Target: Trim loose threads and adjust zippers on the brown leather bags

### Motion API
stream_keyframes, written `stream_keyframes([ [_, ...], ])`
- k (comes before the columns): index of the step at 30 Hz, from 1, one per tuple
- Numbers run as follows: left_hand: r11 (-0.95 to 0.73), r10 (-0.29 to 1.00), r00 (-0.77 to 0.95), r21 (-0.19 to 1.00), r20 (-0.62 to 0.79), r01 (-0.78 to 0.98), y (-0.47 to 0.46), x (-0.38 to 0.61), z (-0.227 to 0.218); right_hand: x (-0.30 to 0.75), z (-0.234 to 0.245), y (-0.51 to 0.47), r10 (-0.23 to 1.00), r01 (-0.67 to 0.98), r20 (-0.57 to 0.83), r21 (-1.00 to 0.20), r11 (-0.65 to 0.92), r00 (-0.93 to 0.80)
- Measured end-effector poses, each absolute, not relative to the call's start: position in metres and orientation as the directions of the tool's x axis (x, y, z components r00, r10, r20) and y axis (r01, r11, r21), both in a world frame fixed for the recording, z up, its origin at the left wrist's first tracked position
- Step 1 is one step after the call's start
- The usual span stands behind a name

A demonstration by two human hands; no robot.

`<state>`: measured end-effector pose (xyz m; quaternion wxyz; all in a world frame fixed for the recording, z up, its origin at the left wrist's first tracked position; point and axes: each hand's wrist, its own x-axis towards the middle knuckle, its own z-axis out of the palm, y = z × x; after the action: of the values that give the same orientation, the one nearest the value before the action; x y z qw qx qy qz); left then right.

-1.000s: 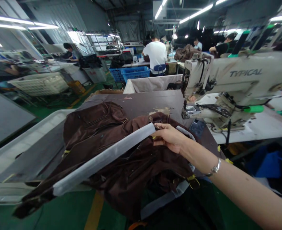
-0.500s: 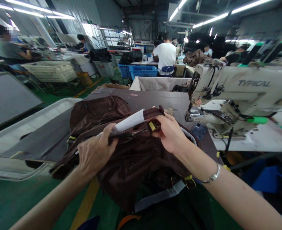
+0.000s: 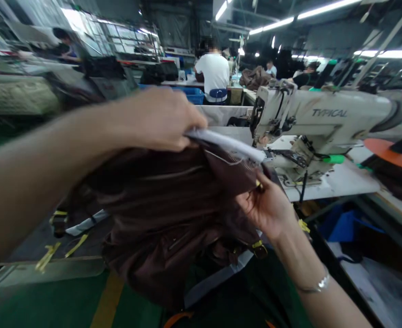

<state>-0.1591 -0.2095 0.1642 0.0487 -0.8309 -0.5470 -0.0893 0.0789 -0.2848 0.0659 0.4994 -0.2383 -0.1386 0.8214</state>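
Holding up the brown garment (image 3: 160, 218) just left of the sewing machine (image 3: 323, 118), the left hand (image 3: 161, 119) is pinching the white strip (image 3: 221, 142) in a tight grip, while the right hand (image 3: 265, 212) is gripping the garment's edge, pressed together beneath the zipper (image 3: 233, 159).

Obstacle, right: cream sewing machine (image 3: 323, 111) on a white table (image 3: 344, 184), just beside the brown zippered garment (image 3: 160, 214).
Free room: open gap below the table's edge, right of the right hand (image 3: 267, 212).
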Motion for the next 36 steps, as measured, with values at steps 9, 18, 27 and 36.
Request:
stream_keyframes([
  [9, -0.554, 0.711, 0.660, 0.383, -0.244, 0.739, -0.183, -0.137, -0.001, 0.082, -0.042, -0.328, 0.845, -0.697, -0.434, -0.500, -0.514, -0.312],
  [18, -0.355, 0.901, 0.432, 0.493, -0.046, 0.794, -0.192, -0.142, 0.016, 0.073, -0.024, -0.330, 0.898, -0.584, -0.355, -0.683, -0.439, -0.260],
  [27, -0.487, 0.853, 0.521, 0.384, 0.018, 0.785, -0.290, -0.115, 0.040, 0.070, -0.024, -0.336, 0.935, -0.536, -0.281, -0.766, -0.355, -0.218],
  [36, -0.434, 0.882, 0.469, 0.321, -0.036, 0.842, -0.317, -0.129, 0.020, 0.056, -0.034, -0.344, 0.968, -0.520, -0.230, -0.816, -0.250, -0.105],
])
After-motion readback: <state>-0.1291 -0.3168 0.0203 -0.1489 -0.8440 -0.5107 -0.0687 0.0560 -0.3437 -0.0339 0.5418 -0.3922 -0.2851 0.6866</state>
